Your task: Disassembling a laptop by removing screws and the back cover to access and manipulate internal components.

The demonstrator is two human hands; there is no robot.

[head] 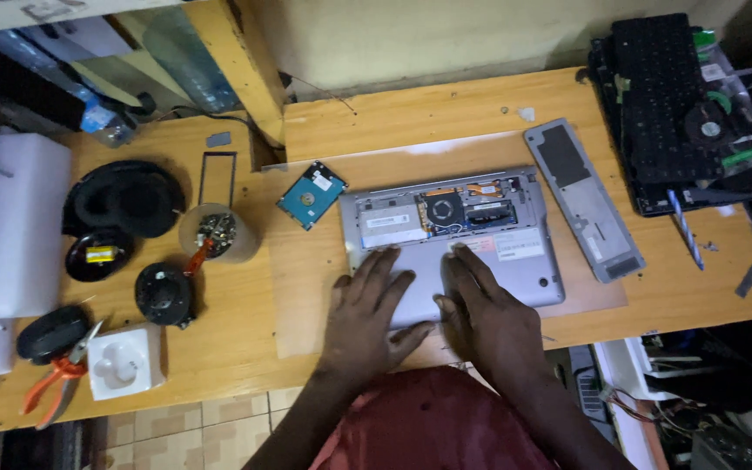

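I look down on a wooden table whose near edge runs just in front of my wrists, at 6 o'clock. Bare wood lies open at 12 o'clock behind the work, while clutter crowds 9 o'clock and 3 o'clock. At the center sits an opened silver laptop, underside up, its fan and boards exposed along the far half. My left hand lies flat on its near edge, 5 fingers spread and released, gripping nothing. My right hand rests just beside it, also flat and loose on the casing. A removed grey cover panel lies at 2 o'clock, apart from the laptop. A bare hard drive sits at 10 o'clock, near the laptop's corner. Orange pliers lie far off at 8 o'clock.
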